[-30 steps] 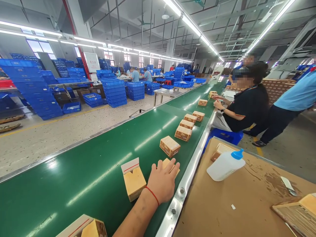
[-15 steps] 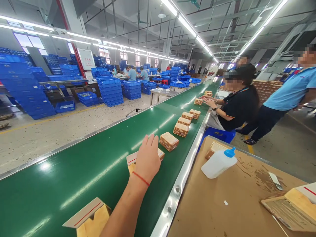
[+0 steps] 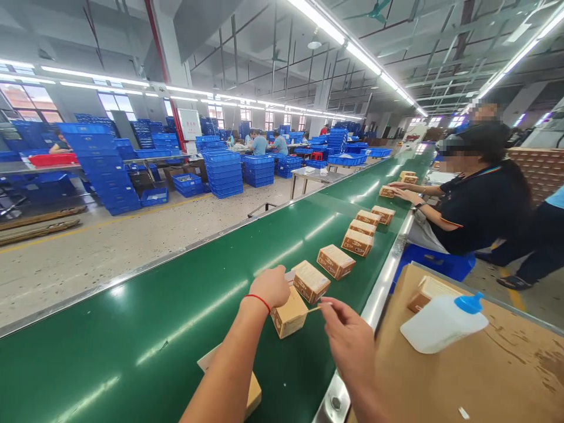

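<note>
My left hand, a red string round its wrist, grips the top of a small brown cardboard box on the green conveyor belt. My right hand pinches a thin pale strip that reaches the box's right side; whether the strip is the box's flap is unclear. A closed box lies right behind the held one. Another box sits on the belt under my left forearm, partly hidden.
Several closed boxes trail up the belt. A seated co-worker in a black shirt has both hands on a box. On the cardboard-covered table at right lie a white bottle with a blue cap and a small box. Blue crates are stacked on the floor at left.
My left hand has closed on the box and pulled it nearer. My right hand has come into view and pinched the strip. The other boxes have moved up the belt.
</note>
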The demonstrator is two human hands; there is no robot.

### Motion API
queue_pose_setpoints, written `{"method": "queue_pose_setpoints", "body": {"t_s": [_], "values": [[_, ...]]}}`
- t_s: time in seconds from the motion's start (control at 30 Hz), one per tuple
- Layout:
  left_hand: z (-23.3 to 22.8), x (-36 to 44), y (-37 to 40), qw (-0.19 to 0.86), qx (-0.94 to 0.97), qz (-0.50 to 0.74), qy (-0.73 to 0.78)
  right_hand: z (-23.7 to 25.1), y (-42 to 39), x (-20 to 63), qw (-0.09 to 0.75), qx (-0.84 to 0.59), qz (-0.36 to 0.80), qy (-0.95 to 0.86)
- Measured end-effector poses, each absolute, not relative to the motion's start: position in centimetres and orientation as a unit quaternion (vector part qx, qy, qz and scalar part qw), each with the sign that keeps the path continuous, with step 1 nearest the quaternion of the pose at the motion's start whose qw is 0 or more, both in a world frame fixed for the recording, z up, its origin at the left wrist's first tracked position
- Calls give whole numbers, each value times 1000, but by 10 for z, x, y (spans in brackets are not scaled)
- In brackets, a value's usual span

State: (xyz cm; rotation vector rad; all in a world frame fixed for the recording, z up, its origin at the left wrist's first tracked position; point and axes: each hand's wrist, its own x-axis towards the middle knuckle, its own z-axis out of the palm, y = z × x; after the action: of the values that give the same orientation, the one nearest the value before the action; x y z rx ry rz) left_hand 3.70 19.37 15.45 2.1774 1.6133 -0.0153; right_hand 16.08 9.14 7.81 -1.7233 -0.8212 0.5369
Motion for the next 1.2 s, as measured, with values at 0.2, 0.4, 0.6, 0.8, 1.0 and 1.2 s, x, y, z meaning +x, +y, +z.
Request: {"method": "queue_pose_setpoints", "body": {"t_s": [0.2,0.4,0.6,0.8,1.0,1.2], "values": [[153,49,185,237,812,-12,533,76,116,172,544,-747,239,-297],[141,54,167,231,865,-15,445,117,83,204,566,-786,135,-210],[118,62,170,167,891,-11,421,135,40,201,562,-801,108,-177],[101,68,182,118,904,-34,409,140,16,210,561,-809,89,-153],[94,80,185,96,904,-35,416,141,10,213,537,-831,102,-108],[116,94,215,120,874,0,470,129,-18,245,507,-836,75,-195]]}}
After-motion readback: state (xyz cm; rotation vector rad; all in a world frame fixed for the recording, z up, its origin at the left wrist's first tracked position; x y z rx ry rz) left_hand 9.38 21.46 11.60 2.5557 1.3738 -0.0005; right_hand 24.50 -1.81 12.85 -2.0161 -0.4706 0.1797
